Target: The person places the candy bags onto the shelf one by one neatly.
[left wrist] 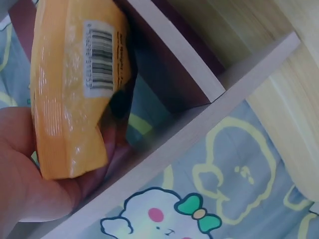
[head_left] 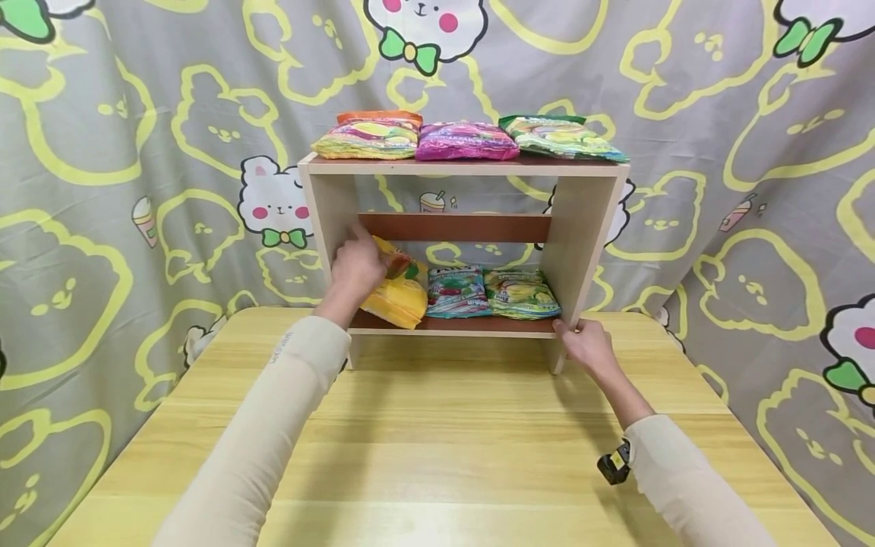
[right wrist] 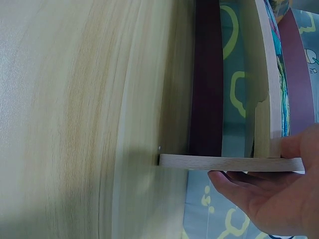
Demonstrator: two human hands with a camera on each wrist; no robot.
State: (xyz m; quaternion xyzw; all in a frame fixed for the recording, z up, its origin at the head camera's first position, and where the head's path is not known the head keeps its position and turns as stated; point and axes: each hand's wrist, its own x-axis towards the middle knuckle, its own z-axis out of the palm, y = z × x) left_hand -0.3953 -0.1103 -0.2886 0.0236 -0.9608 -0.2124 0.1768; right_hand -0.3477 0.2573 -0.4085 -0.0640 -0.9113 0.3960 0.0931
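My left hand [head_left: 358, 266] grips a yellow snack bag [head_left: 402, 298] at the left end of the lower shelf board [head_left: 458, 328]. The bag stands tilted, and its barcode side shows in the left wrist view, with the thumb on one side and fingers behind it. Low on the right side panel [head_left: 589, 251] of the small wooden shelf, my right hand [head_left: 586, 346] pinches the panel's edge, thumb on the inner side and fingers outside in the right wrist view. Beside the yellow bag lie a teal bag [head_left: 458, 292] and a green-yellow bag [head_left: 521, 295].
On the top board sit an orange-edged bag [head_left: 372, 137], a magenta bag [head_left: 466, 141] and a green bag [head_left: 560, 138]. The shelf stands on a light wooden table [head_left: 424, 448], with a patterned grey curtain [head_left: 205, 190] behind and at both sides.
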